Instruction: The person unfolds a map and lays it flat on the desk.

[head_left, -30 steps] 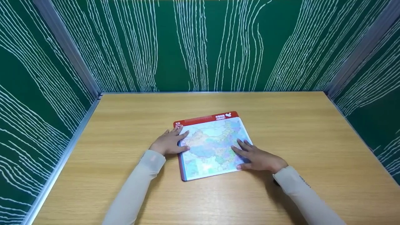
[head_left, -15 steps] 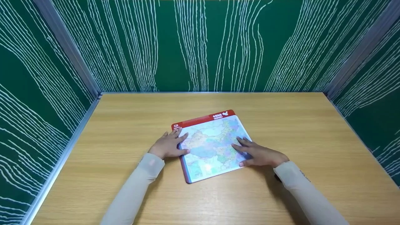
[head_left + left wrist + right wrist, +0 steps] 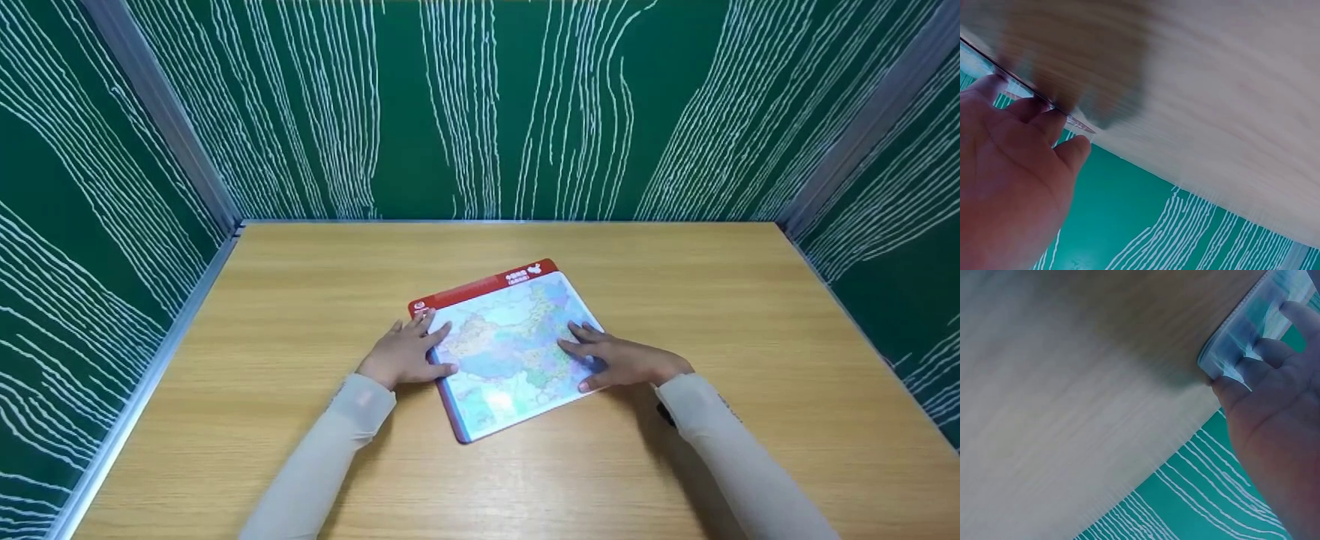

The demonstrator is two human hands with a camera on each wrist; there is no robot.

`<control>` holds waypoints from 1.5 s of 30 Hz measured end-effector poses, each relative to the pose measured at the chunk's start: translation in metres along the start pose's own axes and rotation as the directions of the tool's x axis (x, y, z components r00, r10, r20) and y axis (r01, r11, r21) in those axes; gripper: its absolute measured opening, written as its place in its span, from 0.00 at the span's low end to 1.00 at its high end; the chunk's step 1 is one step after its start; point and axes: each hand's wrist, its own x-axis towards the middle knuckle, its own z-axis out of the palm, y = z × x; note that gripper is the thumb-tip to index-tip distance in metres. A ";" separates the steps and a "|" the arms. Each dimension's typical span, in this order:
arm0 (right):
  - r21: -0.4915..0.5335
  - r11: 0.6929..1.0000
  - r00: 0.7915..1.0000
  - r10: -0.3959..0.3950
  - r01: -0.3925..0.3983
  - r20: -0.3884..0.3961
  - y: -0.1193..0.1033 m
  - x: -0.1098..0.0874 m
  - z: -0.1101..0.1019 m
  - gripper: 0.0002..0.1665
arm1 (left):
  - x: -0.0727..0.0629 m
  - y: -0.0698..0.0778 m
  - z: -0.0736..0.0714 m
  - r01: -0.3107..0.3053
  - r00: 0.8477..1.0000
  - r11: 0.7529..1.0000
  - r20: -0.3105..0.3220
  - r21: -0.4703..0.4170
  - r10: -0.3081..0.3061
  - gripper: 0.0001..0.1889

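A flat, square-cornered map board (image 3: 495,360) with a red band along its far edge lies tilted on the wooden table. On its left side rests my left hand (image 3: 401,355), fingers spread over the edge and the thumb on the map. My right hand (image 3: 634,361) lies across the opposite side, its fingertips on the map's surface. In the left wrist view, the fingers of the left hand (image 3: 1013,169) touch the board's thin edge. The right wrist view shows the right hand (image 3: 1278,405) with its fingers on the board's glossy corner (image 3: 1227,354).
The wooden table (image 3: 300,262) extends on all sides of the board. Green walls (image 3: 412,112) with white wavy lines stand at the back and both sides, joined by grey metal posts (image 3: 161,112).
The map board has turned counterclockwise on the table. My right hand has shifted slightly away from me, and my left hand slightly toward me, both staying on the board.
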 end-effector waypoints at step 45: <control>0.155 0.968 0.980 0.195 -0.197 0.027 -0.002 0.022 -0.031 0.50 | -0.014 0.031 0.009 0.134 0.990 0.991 -0.035 -0.009 -0.135 0.45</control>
